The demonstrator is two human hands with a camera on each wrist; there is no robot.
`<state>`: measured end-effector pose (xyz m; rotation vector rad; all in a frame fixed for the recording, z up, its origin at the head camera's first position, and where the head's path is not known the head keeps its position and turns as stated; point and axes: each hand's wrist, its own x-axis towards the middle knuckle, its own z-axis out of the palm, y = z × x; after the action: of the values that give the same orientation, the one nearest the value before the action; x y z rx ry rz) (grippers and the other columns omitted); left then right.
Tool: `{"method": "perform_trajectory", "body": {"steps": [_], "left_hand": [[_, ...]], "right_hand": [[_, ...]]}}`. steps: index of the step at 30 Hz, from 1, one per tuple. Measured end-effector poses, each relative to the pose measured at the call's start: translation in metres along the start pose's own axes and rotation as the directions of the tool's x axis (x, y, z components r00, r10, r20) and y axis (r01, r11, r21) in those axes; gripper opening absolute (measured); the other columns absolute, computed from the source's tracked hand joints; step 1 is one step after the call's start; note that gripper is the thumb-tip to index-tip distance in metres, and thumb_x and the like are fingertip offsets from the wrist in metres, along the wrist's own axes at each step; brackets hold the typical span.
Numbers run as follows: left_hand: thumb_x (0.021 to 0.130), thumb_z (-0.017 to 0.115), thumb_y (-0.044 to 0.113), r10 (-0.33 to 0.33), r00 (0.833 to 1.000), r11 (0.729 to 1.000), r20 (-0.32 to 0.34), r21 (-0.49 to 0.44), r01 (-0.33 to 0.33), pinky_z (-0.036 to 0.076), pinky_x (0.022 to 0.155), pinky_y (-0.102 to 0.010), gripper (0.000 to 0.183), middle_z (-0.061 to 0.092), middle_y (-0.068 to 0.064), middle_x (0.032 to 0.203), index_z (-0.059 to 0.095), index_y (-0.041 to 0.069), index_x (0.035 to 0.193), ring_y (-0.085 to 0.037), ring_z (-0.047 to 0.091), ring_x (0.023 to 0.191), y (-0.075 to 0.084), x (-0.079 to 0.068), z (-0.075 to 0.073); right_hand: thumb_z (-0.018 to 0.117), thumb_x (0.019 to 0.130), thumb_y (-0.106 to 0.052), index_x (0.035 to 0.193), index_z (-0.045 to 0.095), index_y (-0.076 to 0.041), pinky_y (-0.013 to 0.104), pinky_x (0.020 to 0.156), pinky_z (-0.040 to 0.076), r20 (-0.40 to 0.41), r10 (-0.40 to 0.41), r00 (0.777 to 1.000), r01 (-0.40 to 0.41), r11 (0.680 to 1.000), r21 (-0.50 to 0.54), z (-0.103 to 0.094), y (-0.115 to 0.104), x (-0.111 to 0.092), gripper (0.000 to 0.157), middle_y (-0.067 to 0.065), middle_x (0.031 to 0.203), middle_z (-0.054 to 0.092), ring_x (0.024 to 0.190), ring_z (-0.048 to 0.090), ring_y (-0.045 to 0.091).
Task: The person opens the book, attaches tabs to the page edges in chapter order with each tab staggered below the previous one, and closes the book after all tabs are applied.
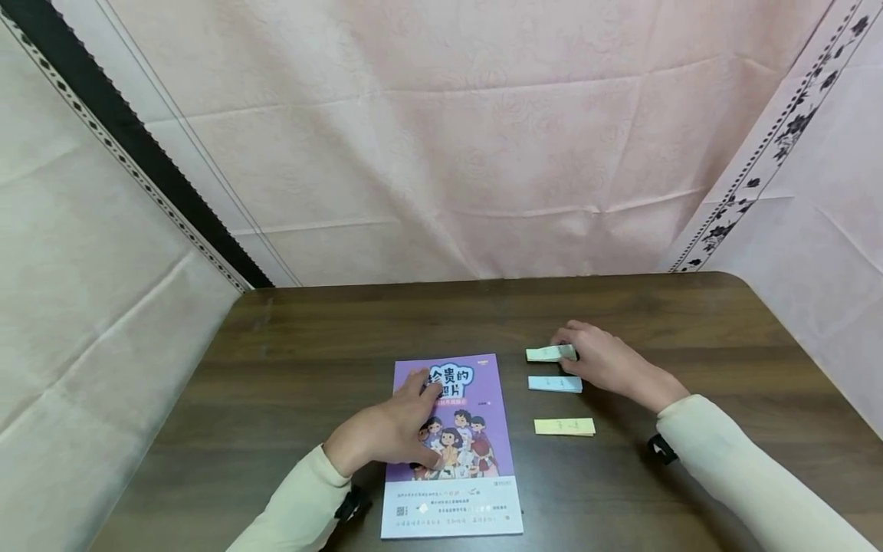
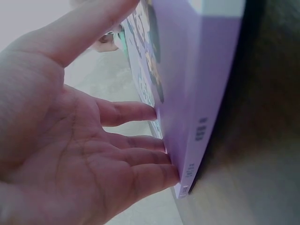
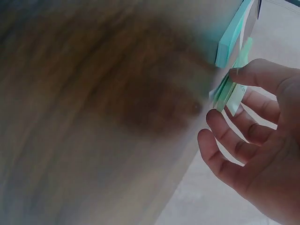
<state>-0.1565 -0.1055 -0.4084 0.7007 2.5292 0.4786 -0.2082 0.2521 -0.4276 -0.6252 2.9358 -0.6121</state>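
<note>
Item one, your left hand (image 1: 389, 425): spread wide, thumb apart, resting on the book (image 1: 472, 452), which lies flat on the table (image 1: 641, 303), left of the pads. Item two, your right hand (image 1: 607, 364): forearm slanting in from the right, thumb and fingers pinching the green pad (image 1: 547, 353) by its right end, just beyond the blue pad (image 1: 555, 384); yellow pad (image 1: 564, 427) nearest you.

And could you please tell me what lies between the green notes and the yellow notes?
In the head view, the blue notes lie between the green notes, held in the right hand, and the yellow notes, with bare tabletop between blue and yellow.
</note>
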Motion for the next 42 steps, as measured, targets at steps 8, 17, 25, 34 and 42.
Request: {"method": "perform_trajectory", "body": {"steps": [8, 17, 25, 34, 42], "left_hand": [[0.085, 0.09, 0.034, 0.011, 1.0, 0.999, -0.014, -0.032, -0.011, 0.029, 0.124, -0.056, 0.105, 0.01, -0.026, 0.174, 0.03, -0.002, 0.163, -0.042, 0.007, 0.162, -0.003, -0.002, 0.004], [0.089, 0.086, 0.039, -0.045, 0.991, 0.998, -0.126, -0.046, 0.04, 0.027, 0.124, -0.06, 0.096, 0.015, -0.028, 0.172, 0.037, 0.001, 0.162, -0.045, 0.012, 0.16, -0.001, -0.015, 0.016], [0.078, 0.094, 0.044, -0.094, 0.987, 0.995, -0.13, 0.004, 0.095, 0.04, 0.113, -0.066, 0.1, 0.027, -0.03, 0.168, 0.048, 0.004, 0.157, -0.052, 0.022, 0.155, 0.016, -0.049, 0.026], [0.064, 0.1, 0.051, -0.061, 0.994, 0.995, -0.086, 0.068, 0.067, 0.047, 0.109, -0.06, 0.124, 0.021, -0.032, 0.169, 0.04, 0.006, 0.162, -0.055, 0.016, 0.156, 0.028, -0.05, 0.031], [0.07, 0.098, 0.05, -0.042, 0.997, 0.998, -0.06, 0.044, 0.045, 0.051, 0.105, -0.06, 0.121, 0.016, -0.032, 0.17, 0.036, 0.003, 0.163, -0.056, 0.01, 0.156, 0.023, -0.036, 0.026]], "right_hand": [[0.073, 0.095, -0.006, 0.123, 0.069, 0.003, 0.053, 0.092, 0.055, -0.032, -0.029, 0.999, 0.031, 0.998, 0.057, 0.002, -0.003, 0.001, 0.029, 0.016, 0.119, 0.066, 0.11, 0.063, 0.035], [0.079, 0.095, -0.017, 0.13, 0.067, -0.002, 0.045, 0.089, 0.059, -0.121, -0.09, 0.989, 0.106, 0.986, 0.127, 0.032, -0.087, -0.054, 0.04, 0.008, 0.118, 0.064, 0.104, 0.065, 0.022], [0.082, 0.094, -0.019, 0.144, 0.058, 0.001, 0.025, 0.069, 0.052, 0.061, -0.055, 0.997, 0.031, 0.939, 0.341, 0.056, -0.118, -0.077, 0.059, 0.008, 0.125, 0.059, 0.087, 0.057, 0.005], [0.09, 0.086, -0.026, 0.153, 0.047, 0.009, 0.036, 0.092, 0.052, 0.175, 0.031, 0.984, -0.08, 0.955, 0.286, 0.059, -0.124, -0.08, 0.087, 0.025, 0.163, 0.038, 0.108, 0.06, 0.012], [0.086, 0.089, -0.012, 0.154, 0.039, 0.016, 0.058, 0.115, 0.039, 0.242, 0.072, 0.968, -0.134, 0.959, 0.251, 0.05, -0.131, -0.065, 0.084, 0.036, 0.167, 0.023, 0.151, 0.035, 0.048]]}}
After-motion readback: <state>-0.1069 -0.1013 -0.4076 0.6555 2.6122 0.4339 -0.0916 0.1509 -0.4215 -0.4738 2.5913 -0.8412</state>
